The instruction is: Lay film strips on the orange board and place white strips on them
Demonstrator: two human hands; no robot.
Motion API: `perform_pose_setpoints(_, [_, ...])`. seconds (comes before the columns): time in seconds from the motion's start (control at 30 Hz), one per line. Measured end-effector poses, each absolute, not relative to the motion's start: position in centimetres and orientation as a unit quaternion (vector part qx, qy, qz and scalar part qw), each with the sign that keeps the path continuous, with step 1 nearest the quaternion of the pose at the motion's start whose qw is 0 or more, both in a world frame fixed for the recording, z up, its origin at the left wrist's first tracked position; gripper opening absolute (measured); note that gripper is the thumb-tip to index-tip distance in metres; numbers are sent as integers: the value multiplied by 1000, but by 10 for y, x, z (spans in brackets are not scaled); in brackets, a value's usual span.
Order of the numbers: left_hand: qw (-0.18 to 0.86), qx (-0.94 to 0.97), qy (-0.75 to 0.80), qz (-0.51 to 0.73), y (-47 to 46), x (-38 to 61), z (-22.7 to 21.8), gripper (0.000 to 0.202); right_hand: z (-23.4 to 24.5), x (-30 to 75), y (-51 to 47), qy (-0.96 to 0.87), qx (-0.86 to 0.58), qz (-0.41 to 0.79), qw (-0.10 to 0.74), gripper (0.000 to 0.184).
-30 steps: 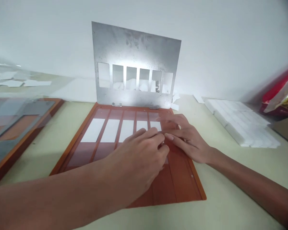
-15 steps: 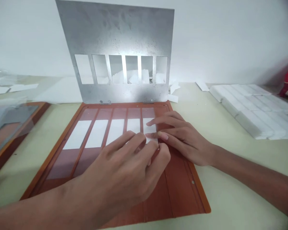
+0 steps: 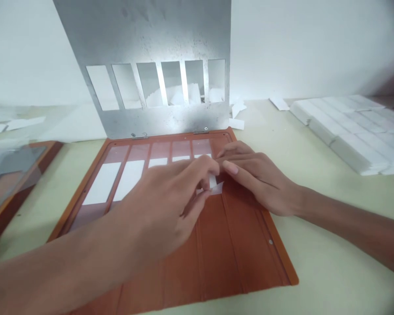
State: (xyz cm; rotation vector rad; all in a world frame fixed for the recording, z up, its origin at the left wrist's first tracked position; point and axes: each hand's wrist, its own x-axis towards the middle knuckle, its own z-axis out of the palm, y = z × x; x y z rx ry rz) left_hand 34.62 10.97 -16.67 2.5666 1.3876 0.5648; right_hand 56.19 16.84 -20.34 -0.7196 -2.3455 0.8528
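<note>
My left hand (image 3: 180, 197) reaches across the orange-brown tray (image 3: 180, 267). Its thumb and fingers pinch the edge of a thin, see-through film strip (image 3: 218, 188). Close against it, my right hand (image 3: 252, 173) lies over the tray's right part with fingers stretched forward, some fingertips hidden behind the left hand. White cards (image 3: 102, 183) rest on clear strips in the tray's grooves; my left hand covers several of them in part. Hinged to the tray's far edge, a metal plate (image 3: 157, 118) with rectangular windows stands raised.
A pile of white blocks (image 3: 351, 131) lies at right on the pale green table (image 3: 328, 192). White scraps (image 3: 238, 109) are scattered behind the tray. Another framed tray (image 3: 26, 188), with clear film over it, sits at left.
My left hand has shifted so that its thumb and finger pinch the film near the fifth groove. My right hand has drawn its fingers closer together beside it. The view has moved slightly.
</note>
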Motion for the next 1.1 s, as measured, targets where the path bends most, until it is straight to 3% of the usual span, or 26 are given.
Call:
perform_pose_setpoints(0.47, [223,772,552,224,141,339,-172,22,-206,562,167,-822,-365,344,272,34])
perform_pose_setpoints(0.77, [240,776,534,237,149,343,-174,17,-204,560,167,-822,-373,349,251,25])
perform_pose_setpoints(1.1, [228,767,541,260,148,341,-172,17,-207,560,167,-832,-383,320,241,28])
